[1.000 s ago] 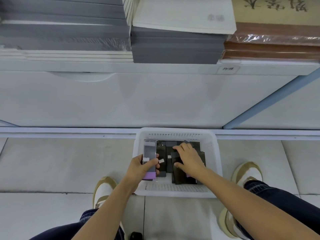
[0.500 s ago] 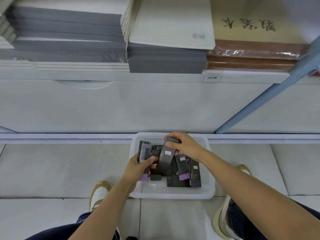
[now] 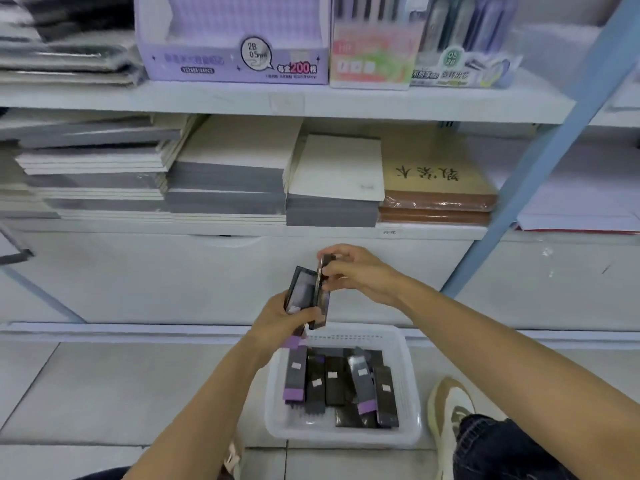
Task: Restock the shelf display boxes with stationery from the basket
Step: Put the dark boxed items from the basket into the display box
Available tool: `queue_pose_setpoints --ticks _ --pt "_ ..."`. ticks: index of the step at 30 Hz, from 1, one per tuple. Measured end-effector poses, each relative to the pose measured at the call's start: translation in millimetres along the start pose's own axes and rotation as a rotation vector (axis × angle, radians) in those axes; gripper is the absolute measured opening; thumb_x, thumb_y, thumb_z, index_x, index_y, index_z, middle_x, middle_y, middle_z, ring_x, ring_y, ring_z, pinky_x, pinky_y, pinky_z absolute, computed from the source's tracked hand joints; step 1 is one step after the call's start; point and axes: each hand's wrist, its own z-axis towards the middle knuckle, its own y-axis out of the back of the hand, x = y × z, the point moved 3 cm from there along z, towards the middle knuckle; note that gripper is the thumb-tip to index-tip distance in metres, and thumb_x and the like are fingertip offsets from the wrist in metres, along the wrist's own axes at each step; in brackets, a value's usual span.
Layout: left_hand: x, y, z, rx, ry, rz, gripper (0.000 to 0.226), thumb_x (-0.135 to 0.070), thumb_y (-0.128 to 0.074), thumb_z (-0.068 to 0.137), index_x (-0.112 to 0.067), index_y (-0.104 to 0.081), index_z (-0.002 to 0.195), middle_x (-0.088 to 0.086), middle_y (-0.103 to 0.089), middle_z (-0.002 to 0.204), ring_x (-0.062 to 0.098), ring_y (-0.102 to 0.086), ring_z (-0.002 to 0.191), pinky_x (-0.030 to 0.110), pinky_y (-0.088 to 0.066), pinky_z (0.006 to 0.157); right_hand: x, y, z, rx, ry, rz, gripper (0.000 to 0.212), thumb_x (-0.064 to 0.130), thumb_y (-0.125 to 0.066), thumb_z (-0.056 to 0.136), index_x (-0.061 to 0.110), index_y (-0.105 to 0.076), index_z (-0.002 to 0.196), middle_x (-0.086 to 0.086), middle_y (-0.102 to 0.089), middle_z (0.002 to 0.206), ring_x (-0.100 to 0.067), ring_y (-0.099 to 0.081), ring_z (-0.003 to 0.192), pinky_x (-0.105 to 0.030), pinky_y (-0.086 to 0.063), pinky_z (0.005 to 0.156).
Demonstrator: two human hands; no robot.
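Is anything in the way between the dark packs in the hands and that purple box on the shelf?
Nothing visible is. The left hand and right hand hold the dark packs in open air before the shelving; the purple display box stands higher up, its front unobstructed.

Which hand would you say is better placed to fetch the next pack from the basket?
Probably the right hand: it only pinches one pack beside the bundle, while the left hand grips that bundle and looks full. The basket sits just below.
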Motion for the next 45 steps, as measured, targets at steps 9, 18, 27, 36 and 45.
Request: queue_pose_setpoints --ticks 9,18,27,36,45 --pt "-152.3 53.9 -26.5 -0.03 -0.237 0.001 0.022 -0.007 -0.074 0.081 -0.004 -0.065 0.1 0.01 -0.067 0.078 0.016 -0.057 0.059 0.025 -0.051 0.053 140.8 -12.2 -33.1 -0.144 0.382 -0.289 0.014 0.022 -0.059 0.096 0.011 -0.062 0.089 0.004 -0.053 0.058 -0.005 -0.043 0.043 -0.019 -0.038 0.043" --pt "-261.9 106.7 -61.8 -0.232 -0.603 0.083 0.023 -0.039 -0.063 0.09 -0.024 -0.07 0.106 0.01 -0.075 0.097 0.017 -0.07 0.078 0.025 -0.054 0.06 284.3 -42.3 -40.5 -0.326 0.766 -0.337 0.013 0.028 -0.048 0.101 0.02 -0.051 0.091 0.001 -0.062 0.087 -0.005 -0.061 0.072 -0.021 -0.05 0.062" --pt "-294.3 153.7 -42.9 -0.42 -0.631 0.088 0.027 -0.033 -0.061 0.094 -0.015 -0.064 0.114 -0.001 -0.075 0.094 0.014 -0.072 0.083 0.021 -0.055 0.058 289.9 -46.3 9.8 -0.344 0.571 -0.82 0.022 0.03 -0.041 0.103 0.015 -0.042 0.087 0.001 -0.047 0.074 -0.013 -0.044 0.066 -0.028 -0.033 0.056" --pt "-320.2 176.0 -30.6 -0.34 -0.568 -0.018 0.026 -0.031 -0.063 0.093 -0.01 -0.068 0.108 0.002 -0.075 0.103 0.025 -0.074 0.083 0.041 -0.061 0.073 332.7 -41.4 15.1 -0.217 0.571 -0.491 0.017 0.031 -0.05 0.099 0.017 -0.06 0.102 0.002 -0.07 0.094 -0.004 -0.066 0.082 -0.022 -0.047 0.071" --pt "-318.7 197.7 -36.9 -0.262 -0.448 -0.061 0.031 -0.028 -0.061 0.094 -0.003 -0.067 0.112 0.008 -0.073 0.111 0.03 -0.072 0.094 0.052 -0.053 0.091 373.0 -79.5 60.0 -0.397 1.03 -0.477 0.018 0.01 -0.059 0.095 0.0 -0.066 0.108 -0.01 -0.068 0.096 -0.027 -0.066 0.092 -0.036 -0.057 0.077"
